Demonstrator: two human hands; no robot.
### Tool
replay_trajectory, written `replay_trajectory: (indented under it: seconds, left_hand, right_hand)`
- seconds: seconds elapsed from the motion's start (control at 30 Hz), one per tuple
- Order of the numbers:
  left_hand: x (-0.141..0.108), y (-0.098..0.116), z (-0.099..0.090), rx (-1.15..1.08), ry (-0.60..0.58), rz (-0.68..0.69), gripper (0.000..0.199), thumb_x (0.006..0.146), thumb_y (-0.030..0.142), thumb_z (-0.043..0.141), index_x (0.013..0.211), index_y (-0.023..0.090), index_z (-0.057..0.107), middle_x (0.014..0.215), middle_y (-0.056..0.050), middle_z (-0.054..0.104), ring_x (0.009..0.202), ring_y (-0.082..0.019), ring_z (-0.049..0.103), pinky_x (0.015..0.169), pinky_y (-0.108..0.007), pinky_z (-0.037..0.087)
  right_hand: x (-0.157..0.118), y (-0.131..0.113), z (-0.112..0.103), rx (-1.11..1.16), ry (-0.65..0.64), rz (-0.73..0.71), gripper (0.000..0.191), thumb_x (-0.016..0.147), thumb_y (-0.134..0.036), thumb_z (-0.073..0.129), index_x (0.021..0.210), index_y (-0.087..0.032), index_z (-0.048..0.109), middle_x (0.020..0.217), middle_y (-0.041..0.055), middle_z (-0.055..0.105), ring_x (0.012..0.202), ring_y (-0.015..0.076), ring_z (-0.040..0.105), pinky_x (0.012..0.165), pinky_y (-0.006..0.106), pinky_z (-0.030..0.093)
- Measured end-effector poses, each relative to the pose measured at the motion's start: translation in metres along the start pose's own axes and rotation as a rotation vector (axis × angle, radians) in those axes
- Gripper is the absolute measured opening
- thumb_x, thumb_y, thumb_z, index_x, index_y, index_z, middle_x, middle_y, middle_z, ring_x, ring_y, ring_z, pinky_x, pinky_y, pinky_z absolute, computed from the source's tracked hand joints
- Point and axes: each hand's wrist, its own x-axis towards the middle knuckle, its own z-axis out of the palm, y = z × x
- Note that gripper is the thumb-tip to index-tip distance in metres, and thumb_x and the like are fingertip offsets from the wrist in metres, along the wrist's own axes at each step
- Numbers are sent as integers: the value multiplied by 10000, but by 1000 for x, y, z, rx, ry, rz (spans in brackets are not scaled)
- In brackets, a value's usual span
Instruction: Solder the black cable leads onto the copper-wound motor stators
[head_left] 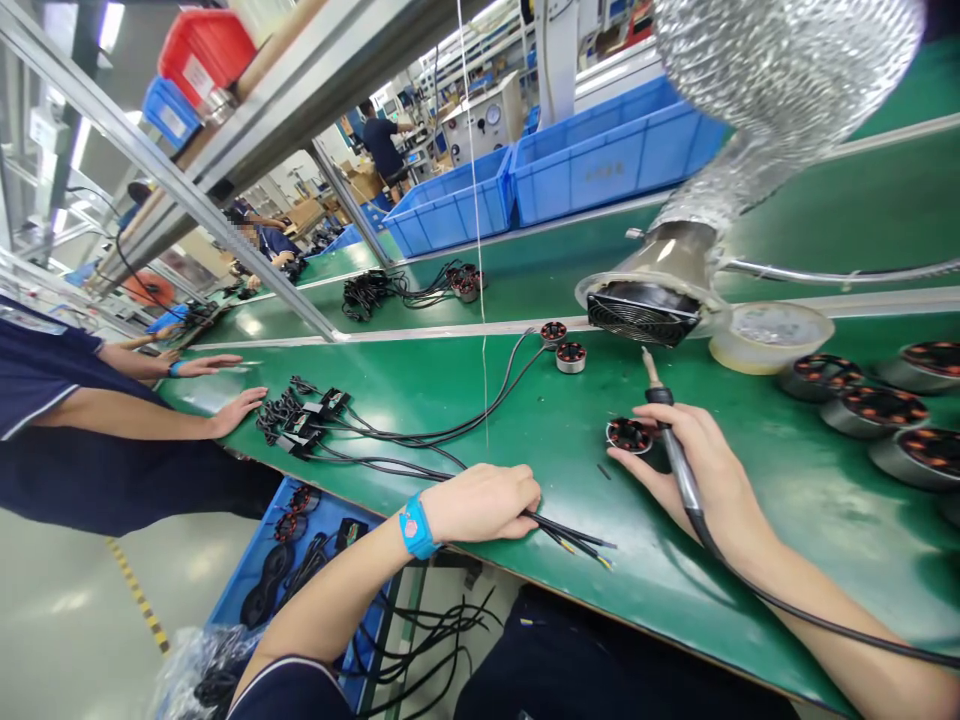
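My left hand [484,500], with a blue wristband, is closed around several black cables [566,527] near the bench's front edge. Their coloured wire ends stick out to the right of my fingers. A soldering iron [681,470] lies in the grip of my right hand [716,480], its tip pointing up and away toward the fume fan. The thumb and forefinger of that same hand also reach a small round motor part with copper windings [628,435]. Two similar motor parts [571,358] sit farther back, beside the ends of long black cables.
A fan-fronted fume duct [643,312] hangs beyond the iron, next to a translucent bowl [772,335]. Several larger motor parts [874,410] stand at right. Bundled cables with small boards [304,425] lie at left, near a co-worker's hands [240,408]. A blue crate [251,545] sits below the bench.
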Motion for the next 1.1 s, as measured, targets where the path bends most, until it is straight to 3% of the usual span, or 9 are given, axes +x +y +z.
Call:
replay_trajectory:
  seconds: [0.17,0.33,0.53,0.63,0.73,0.9,1.0,1.1]
  left_hand:
    - [-12,-2,-8,-284,53,43,211,931,387,583,962,182,618,926,-31,627,787,-131,594,694,-223,420]
    - [-8,-3,7,-342,30,54,258,901,436,623,917,180,654,794,-11,629,718,-120,590,650,-216,393]
    - [14,1,14,-151,134,82,231,961,407,532,928,210,649,929,-14,631,781,-120,596,643,-225,384]
    - [30,-5,2,-211,328,4,219,983,360,489,942,196,629,982,-32,626,848,-132,592,728,-225,416]
    - [53,-13,-16,-395,498,-68,190,965,333,520,914,180,619,874,-14,633,767,-121,556,710,-223,412]
    - [89,-15,-29,-625,485,-68,240,904,373,597,965,154,673,762,6,642,580,-85,417,561,-215,330]
    - [98,-13,-27,-741,494,-46,285,888,386,608,973,130,701,797,-29,676,617,-97,471,586,-218,362]
    - [98,-10,-26,-813,522,-27,276,870,378,630,919,117,707,819,-50,690,693,-120,537,652,-226,408]
  right_hand:
    - [-1,1,2,-19,5,10,453,849,-416,721,1214,-223,534,1089,63,550,925,209,602,836,315,509]
    - [-1,3,5,-5,9,8,457,853,-428,713,1222,-227,534,1089,65,553,924,215,604,838,321,510]
    - [1,-1,0,11,-9,-9,404,874,-415,677,1207,-230,541,1094,77,554,943,235,602,846,351,512]
    - [4,-5,-1,28,-22,-15,378,880,-361,674,1205,-237,524,1103,73,540,956,225,597,870,349,512]
    - [7,-4,0,52,-59,-20,364,893,-308,653,1218,-244,501,1135,78,524,996,225,591,895,354,512]
    - [12,-7,-2,108,-78,-42,396,896,-287,643,1253,-240,480,1188,103,513,1047,240,584,915,392,519]
    - [16,-20,-8,158,-21,-29,342,912,-270,619,1233,-241,503,1171,99,530,1025,232,605,927,410,523]
    - [23,-35,-11,275,33,5,255,939,-252,572,1190,-250,527,1085,76,551,896,192,645,840,364,564]
